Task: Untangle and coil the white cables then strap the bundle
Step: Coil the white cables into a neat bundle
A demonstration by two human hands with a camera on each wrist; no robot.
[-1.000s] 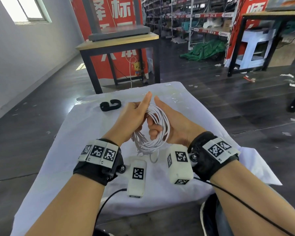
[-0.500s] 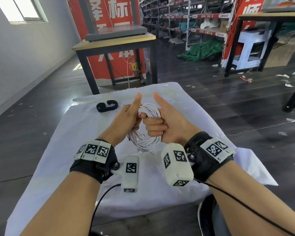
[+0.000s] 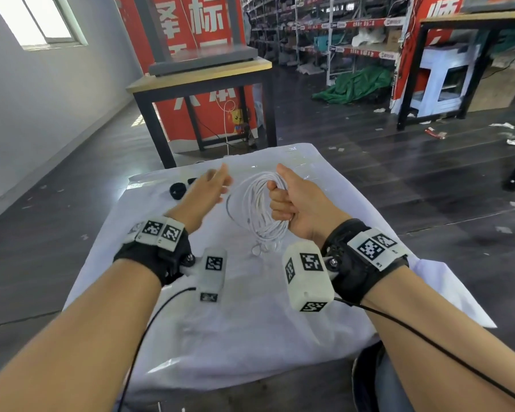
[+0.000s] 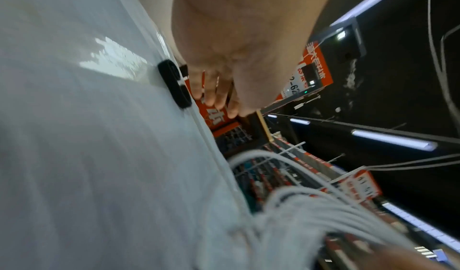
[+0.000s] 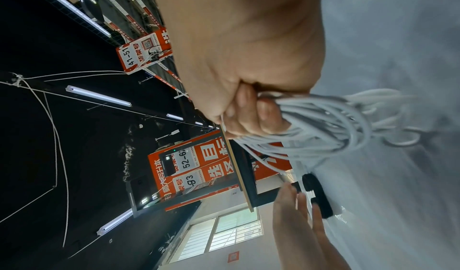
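Above cloth (image 3: 250, 337), right hand (image 3: 297, 203) gripping cables (image 3: 257, 209)

Daylight is coming from the window (image 3: 46, 20) at upper left, glaring on the white table cover (image 3: 149, 185). The left hand (image 3: 204, 193) is smearing with motion blur. Both wrist views are streaking softly; ceiling tube lights (image 4: 393, 141) are glowing against darkness.

The coiled cables (image 3: 260, 203) are white, and the cloth over the counter (image 3: 250, 337) is white too. The strap (image 3: 177, 190) is black. Both wrist bands (image 3: 366, 263) are black, carrying white blocks printed with black-and-white square codes. The banner (image 3: 208, 22) is red with white characters.
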